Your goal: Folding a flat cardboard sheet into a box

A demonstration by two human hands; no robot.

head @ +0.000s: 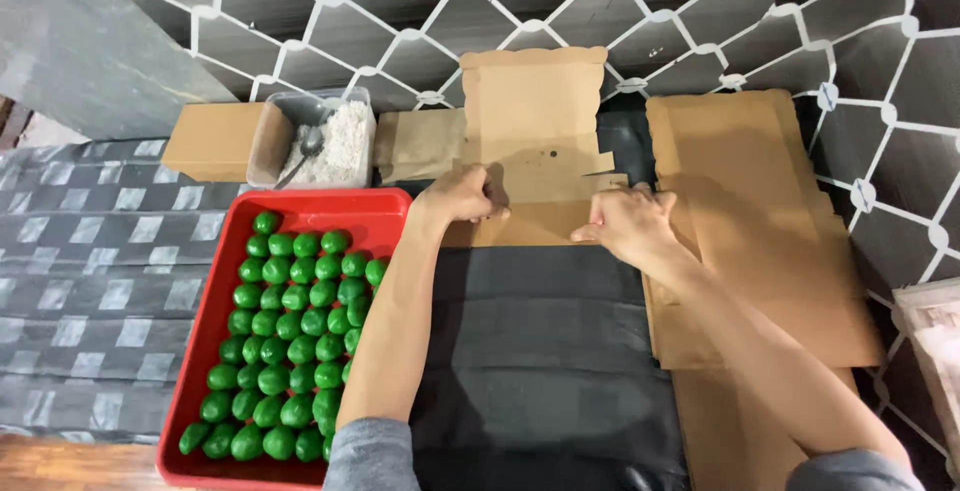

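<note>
Head view — steeply downward, close over hands [550, 213]

Home food-packing spot: tray [205, 351] of green sweets [285, 341], flat cardboard boxes [760, 211]

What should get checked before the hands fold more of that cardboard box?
1. Left hand grips the flat cardboard box: ok.
2. Right hand grips its other side: ok.
3. Box lies on the black mat, free of other things: ok.
4. Red tray of green balls sits clear of the box: ok.
5. Spare cardboard stack within reach: ok.
6. Folds lined up under the hands: cannot tell.
</note>
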